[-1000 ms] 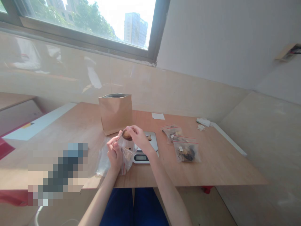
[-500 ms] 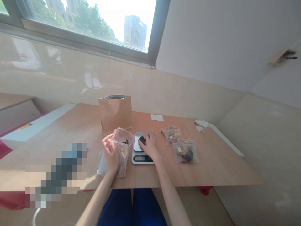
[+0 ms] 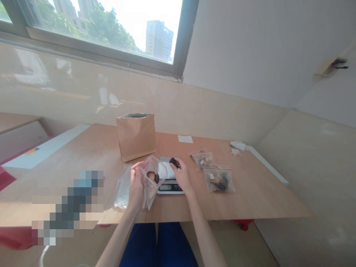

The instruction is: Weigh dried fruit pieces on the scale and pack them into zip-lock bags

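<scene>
My left hand (image 3: 137, 185) is closed round a clear zip bag (image 3: 159, 168) with red seal lines, its mouth spread wide. Inside that bag lies a dried mushroom (image 3: 151, 177), pale in the middle and dark at the rim, with some pale pieces lower down. Between the fingertips of my right hand (image 3: 181, 172) is another dark dried mushroom (image 3: 174, 162), raised over the plate of a kitchen scale (image 3: 164, 163). The bag partly covers the scale's left side. The digits on the scale's display (image 3: 165, 187) are too small to read.
Clear plastic bags (image 3: 121, 193) lie left of my left hand. A brown paper bag (image 3: 136, 137) stands open behind. To the right are filled zip bags (image 3: 219, 178), and at the back a white paper (image 3: 185, 139) and crumpled white scraps (image 3: 238, 146). A blurred-out object (image 3: 72, 202) is at left.
My right hand has lifted the dark mushroom off the scale plate. My left hand has shifted the zip bag right, over the scale's edge, and its opening is tilted more toward the right hand.
</scene>
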`<state>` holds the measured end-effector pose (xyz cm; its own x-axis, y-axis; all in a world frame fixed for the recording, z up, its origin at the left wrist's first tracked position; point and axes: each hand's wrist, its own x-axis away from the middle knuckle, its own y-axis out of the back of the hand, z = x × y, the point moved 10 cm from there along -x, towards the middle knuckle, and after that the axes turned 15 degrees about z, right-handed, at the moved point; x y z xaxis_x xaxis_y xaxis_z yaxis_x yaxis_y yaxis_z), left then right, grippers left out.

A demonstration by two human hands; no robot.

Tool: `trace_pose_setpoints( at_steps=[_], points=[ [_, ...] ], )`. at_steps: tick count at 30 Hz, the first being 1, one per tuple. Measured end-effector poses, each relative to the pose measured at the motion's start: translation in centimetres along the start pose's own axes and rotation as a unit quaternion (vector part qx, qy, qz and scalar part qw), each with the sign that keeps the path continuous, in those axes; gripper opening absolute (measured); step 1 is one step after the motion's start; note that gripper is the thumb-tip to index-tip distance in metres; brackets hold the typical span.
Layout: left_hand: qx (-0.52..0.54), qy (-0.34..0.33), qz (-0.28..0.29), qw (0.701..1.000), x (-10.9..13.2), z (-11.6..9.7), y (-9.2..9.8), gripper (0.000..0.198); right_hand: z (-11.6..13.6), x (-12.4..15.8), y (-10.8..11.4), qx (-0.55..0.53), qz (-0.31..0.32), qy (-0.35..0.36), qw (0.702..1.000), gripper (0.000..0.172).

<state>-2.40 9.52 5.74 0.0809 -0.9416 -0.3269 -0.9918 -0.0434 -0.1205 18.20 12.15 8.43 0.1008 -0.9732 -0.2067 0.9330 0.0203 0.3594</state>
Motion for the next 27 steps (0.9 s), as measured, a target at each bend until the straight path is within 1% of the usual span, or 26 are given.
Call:
trace_pose_setpoints(
  at_steps=[2,3,4,6,8,10,12,14,16,18,19,21,23,25,27],
  points=[
    [0.076,0.043,0.017,0.996,1.3,0.7,-1.2,0.033,2.5,0.8,0.1,-0.106,0.011,0.021,0.994,0.025],
    [0.108,0.059,0.020,0.992,1.9,0.9,-1.6,0.031,3.9,1.2,0.0,-0.137,0.025,0.026,0.990,0.027],
    [0.129,0.070,0.016,0.989,2.4,1.0,-1.9,0.030,5.1,1.5,-0.3,-0.142,0.047,0.023,0.988,0.027],
    [0.151,0.080,0.003,0.985,3.1,0.9,-2.2,0.028,6.9,2.0,-1.7,-0.091,0.116,-0.004,0.989,0.021],
    [0.157,0.081,-0.010,0.984,3.5,0.5,-2.4,0.028,7.7,2.3,-3.1,0.005,0.168,-0.028,0.985,0.017],
    [0.156,0.077,-0.021,0.985,3.7,0.1,-2.6,0.028,8.0,2.3,-4.0,0.103,0.173,-0.032,0.979,0.022],
    [0.158,0.074,-0.038,0.984,3.8,-0.4,-2.6,0.027,8.3,2.1,-4.7,0.167,0.159,-0.020,0.973,0.028],
    [0.179,0.093,-0.062,0.977,4.1,-0.4,-2.6,0.026,9.1,2.3,-5.6,0.174,0.170,0.003,0.970,0.030],
    [0.213,0.125,-0.086,0.965,4.6,-0.1,-2.5,0.027,10.2,2.9,-6.3,0.144,0.200,0.035,0.969,0.029],
    [0.233,0.146,-0.096,0.957,4.8,0.1,-2.4,0.028,11.2,3.8,-6.1,0.111,0.208,0.059,0.970,0.028],
    [0.236,0.149,-0.095,0.956,4.8,0.0,-2.3,0.029,11.4,4.4,-5.6,0.098,0.197,0.064,0.973,0.027],
    [0.236,0.146,-0.090,0.957,4.7,-0.3,-2.1,0.031,11.2,5.6,-4.2,0.079,0.147,0.060,0.984,0.027],
    [0.237,0.143,-0.100,0.956,4.8,-0.5,-1.7,0.034,10.0,6.9,-3.1,0.059,0.093,0.038,0.993,0.035],
    [0.235,0.154,-0.133,0.950,5.4,-0.3,-1.4,0.039,8.2,8.1,-3.2,0.026,0.071,0.003,0.997,0.052],
    [0.243,0.191,-0.152,0.939,6.3,0.3,-1.9,0.046,6.4,8.9,-4.4,-0.025,0.078,-0.029,0.996,0.069]
  ],
)
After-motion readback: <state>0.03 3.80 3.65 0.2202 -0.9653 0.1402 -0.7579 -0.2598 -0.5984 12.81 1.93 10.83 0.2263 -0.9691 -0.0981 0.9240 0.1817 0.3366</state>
